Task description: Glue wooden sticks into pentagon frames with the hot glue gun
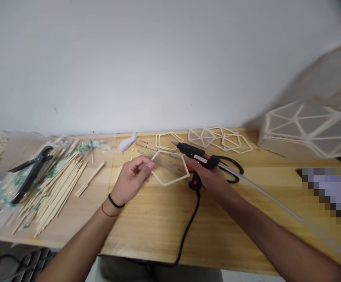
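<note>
My left hand [135, 174] pinches one corner of a pentagon frame [174, 181] made of thin wooden sticks, held above the table. In my right hand [210, 176] is a black hot glue gun [198, 154], its nozzle pointing left over the frame's far edge. A red light glows on the gun, and a long clear glue stick [264, 191] sticks out of its back. Beneath the frame lies a clear ruler [166, 161]. Another pentagon frame [161, 141] rests on the table behind it.
More stick frames [237, 143] lie at the back, beside a covered pentagon panel [199, 137]. A large covered stick structure [305, 127] stands at right. Loose chopsticks [61, 188] and a black cutter [33, 172] lie at left. The gun's cord [189, 227] hangs over the front edge.
</note>
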A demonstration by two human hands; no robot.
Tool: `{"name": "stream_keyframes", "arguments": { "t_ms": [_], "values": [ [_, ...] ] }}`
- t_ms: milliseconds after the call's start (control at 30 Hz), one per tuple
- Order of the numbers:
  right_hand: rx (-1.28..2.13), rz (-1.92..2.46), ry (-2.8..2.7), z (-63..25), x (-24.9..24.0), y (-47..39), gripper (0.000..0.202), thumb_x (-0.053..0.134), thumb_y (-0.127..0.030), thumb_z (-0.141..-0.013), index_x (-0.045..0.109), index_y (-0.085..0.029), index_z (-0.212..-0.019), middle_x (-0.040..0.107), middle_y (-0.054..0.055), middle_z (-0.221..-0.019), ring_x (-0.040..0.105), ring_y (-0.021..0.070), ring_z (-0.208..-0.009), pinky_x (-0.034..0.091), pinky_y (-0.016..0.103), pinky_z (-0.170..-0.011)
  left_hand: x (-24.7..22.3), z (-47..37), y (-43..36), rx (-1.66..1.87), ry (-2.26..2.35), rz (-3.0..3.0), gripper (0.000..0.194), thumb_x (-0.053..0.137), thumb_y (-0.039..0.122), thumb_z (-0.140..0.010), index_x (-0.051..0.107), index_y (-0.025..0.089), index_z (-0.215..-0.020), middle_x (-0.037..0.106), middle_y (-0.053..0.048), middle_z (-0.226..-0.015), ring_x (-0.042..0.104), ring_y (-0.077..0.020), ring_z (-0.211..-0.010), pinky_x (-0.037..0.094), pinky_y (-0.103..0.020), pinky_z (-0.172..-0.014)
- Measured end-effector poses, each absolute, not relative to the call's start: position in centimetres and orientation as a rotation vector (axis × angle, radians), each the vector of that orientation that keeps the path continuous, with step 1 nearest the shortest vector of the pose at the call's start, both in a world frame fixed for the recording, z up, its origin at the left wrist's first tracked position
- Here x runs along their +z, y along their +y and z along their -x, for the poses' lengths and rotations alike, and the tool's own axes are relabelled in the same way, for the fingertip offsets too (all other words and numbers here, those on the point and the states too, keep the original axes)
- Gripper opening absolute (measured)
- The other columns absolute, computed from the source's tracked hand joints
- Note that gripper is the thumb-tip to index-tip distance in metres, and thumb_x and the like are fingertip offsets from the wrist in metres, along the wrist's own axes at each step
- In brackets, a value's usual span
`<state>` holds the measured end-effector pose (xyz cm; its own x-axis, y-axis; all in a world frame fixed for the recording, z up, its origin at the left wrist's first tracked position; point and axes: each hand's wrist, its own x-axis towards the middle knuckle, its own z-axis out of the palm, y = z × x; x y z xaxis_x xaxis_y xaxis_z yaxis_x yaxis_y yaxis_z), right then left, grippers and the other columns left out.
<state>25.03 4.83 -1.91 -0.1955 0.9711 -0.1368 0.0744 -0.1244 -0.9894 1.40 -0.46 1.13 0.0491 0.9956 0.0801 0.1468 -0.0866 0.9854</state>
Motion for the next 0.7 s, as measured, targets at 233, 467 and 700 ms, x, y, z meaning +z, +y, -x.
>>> {"name": "stream_keyframes", "arguments": {
  "t_ms": [233,467,700],
  "values": [
    [1.504,1.175,-1.258,-24.6,-2.3,5.1,0.051,0.079,-0.07,-0.083,0.064,-0.022,-0.074,0.064,0.001,-0.067,0.061,0.0168,-0.063,0.048,0.03,-0.059,0.3,-1.4,0.1,1.156,1.387,-1.362,0.024,0.069,0.041,-0.092,0.068,0.017,-0.092,0.053,0.004,-0.062,0.047,-0.0117,-0.056,0.035,-0.025,-0.055],
    [1.634,1.042,-1.113,-24.1,-1.2,4.6,0.047,0.095,-0.046,-0.069,0.056,-0.023,-0.081,0.05,-0.008,-0.06,0.045,0.0102,-0.053,0.037,0.026,-0.053,-0.7,-1.2,0.3,1.199,1.373,-1.26,0.017,0.069,0.032,-0.088,0.059,0.021,-0.096,0.055,0.007,-0.066,0.047,-0.0106,-0.056,0.038,-0.025,-0.056],
    [1.649,0.981,-1.223,-24.7,-3.7,5.4,0.033,0.081,-0.041,-0.078,0.064,-0.024,-0.101,0.06,-0.004,-0.073,0.058,0.0155,-0.063,0.045,0.031,-0.061,-0.8,-1.4,0.3,1.19,1.364,-1.225,0.02,0.072,0.029,-0.084,0.06,0.022,-0.099,0.058,0.006,-0.069,0.047,-0.0107,-0.057,0.038,-0.024,-0.057]
  ]
}}
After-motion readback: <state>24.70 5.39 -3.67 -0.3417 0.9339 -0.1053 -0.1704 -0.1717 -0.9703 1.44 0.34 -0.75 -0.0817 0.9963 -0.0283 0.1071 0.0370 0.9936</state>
